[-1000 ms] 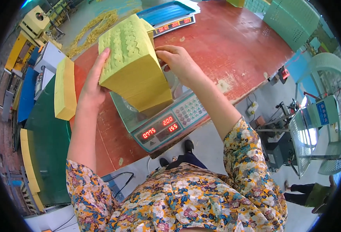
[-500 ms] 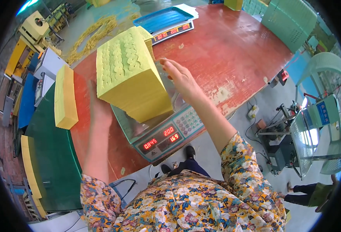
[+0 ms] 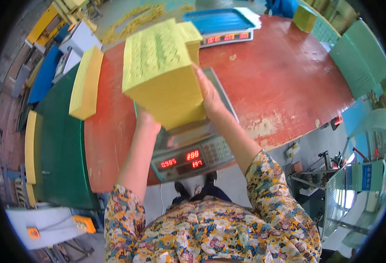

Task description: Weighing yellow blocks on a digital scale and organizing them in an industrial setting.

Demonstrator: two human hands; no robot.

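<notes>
A thick block of stacked yellow paper (image 3: 166,98), its top marked with rows of scalloped cuts, is between my two hands above a digital scale (image 3: 182,164). My right hand (image 3: 208,94) lies along the block's right side, fingers pressed to it. At the lower left corner, my left hand (image 3: 148,122) supports the block; its fingers are hidden behind and under the paper. The block covers most of the scale's metal pan, so I cannot tell whether its underside touches the pan. Red digits glow on the scale's front panel. A smaller yellow stack (image 3: 189,35) shows just behind the block.
A second scale with a blue tray (image 3: 219,22) stands at the far side of the red table (image 3: 280,79). Another yellow paper stack (image 3: 85,83) lies at the left, beside a green surface (image 3: 61,144). Green plastic chairs (image 3: 361,59) are at the right.
My right hand, held apart from the block before, now presses its right side. My left hand has come in against the lower left corner. The scale's digits have changed, and the view has shifted.
</notes>
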